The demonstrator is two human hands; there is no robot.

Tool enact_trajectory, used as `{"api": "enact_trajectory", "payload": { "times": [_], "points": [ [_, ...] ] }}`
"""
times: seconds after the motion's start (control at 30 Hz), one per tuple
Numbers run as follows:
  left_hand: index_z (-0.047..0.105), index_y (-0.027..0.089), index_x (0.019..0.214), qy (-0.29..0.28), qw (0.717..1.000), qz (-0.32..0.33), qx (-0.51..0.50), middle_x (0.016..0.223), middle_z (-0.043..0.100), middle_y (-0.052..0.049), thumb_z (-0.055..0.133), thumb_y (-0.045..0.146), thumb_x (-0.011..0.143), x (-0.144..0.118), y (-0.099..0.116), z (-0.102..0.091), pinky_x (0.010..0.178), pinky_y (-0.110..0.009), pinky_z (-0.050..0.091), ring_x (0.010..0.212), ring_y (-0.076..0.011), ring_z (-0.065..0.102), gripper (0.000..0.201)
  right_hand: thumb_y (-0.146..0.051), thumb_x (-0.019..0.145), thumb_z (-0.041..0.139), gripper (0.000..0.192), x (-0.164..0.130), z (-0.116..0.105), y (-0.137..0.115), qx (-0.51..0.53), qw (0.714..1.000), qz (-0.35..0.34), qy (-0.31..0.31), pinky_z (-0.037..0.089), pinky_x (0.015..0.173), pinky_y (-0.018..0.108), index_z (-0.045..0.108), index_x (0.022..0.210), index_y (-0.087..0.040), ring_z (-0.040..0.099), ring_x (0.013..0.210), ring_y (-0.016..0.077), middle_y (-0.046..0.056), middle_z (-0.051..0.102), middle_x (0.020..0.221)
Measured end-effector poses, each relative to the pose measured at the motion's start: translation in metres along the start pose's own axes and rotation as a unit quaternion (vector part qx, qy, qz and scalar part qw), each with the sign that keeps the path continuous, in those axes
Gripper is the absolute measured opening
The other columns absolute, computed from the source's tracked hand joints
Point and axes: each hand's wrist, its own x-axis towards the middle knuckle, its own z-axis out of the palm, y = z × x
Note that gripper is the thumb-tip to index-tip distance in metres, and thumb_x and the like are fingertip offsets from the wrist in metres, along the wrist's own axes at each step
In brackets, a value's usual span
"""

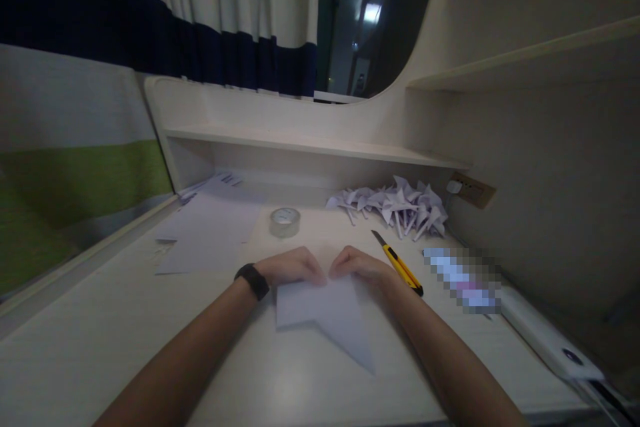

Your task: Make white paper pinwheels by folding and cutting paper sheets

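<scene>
A white sheet of paper (320, 310), folded into an angular shape with a point toward the lower right, lies on the desk in front of me. My left hand (296, 265), with a black band on its wrist, is closed at the paper's far edge, fingertips pressed on it. Close beside it, my right hand (361, 263) is closed on the same edge with bent fingers. The fingertips of both hands nearly meet, and some fingers are hidden. A yellow and black utility knife (399, 265) rests right of my right hand, its blade out.
A roll of clear tape (285, 229) sits beyond my hands. Loose white sheets (213, 223) lie at the back left. Several paper pinwheels (400, 207) are heaped at the back right. A long white device (545, 333) and a blurred-out object (460, 280) lie along the right wall.
</scene>
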Motion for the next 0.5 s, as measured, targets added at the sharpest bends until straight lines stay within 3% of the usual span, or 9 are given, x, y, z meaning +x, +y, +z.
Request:
{"api": "enact_trajectory", "payload": {
  "times": [0.3,0.4,0.5],
  "points": [
    [0.074,0.015,0.064,-0.010,0.996,-0.057,-0.067,0.056,0.065,-0.001,0.077,0.034,0.063,-0.010,0.001,-0.016,0.048,-0.023,0.033,0.049,-0.0117,0.050,0.020,-0.025,0.061,0.069,0.019,-0.007,-0.034,0.008,-0.001,0.993,0.005,-0.114,0.043,0.051,0.022,0.077,0.070,-0.011,0.061,0.052,0.0136,0.008,0.072,0.064],
    [0.072,0.013,0.063,0.015,0.989,-0.069,-0.130,0.057,0.065,-0.002,0.077,0.036,0.064,-0.015,-0.003,-0.022,0.048,-0.023,0.035,0.049,-0.0122,0.052,0.023,-0.027,0.064,0.069,0.024,-0.009,-0.048,0.014,0.013,0.997,-0.021,-0.068,0.043,0.048,0.021,0.077,0.077,-0.009,0.063,0.054,0.0144,0.012,0.074,0.074],
    [0.069,0.010,0.069,0.133,0.967,-0.097,-0.197,0.062,0.066,-0.005,0.075,0.041,0.066,-0.014,-0.008,-0.026,0.047,-0.024,0.037,0.050,-0.0143,0.056,0.031,-0.030,0.066,0.071,0.027,-0.008,-0.056,0.013,0.022,0.997,-0.058,0.046,0.044,0.048,0.021,0.076,0.081,-0.008,0.064,0.056,0.0140,0.014,0.074,0.081]
  ]
}}
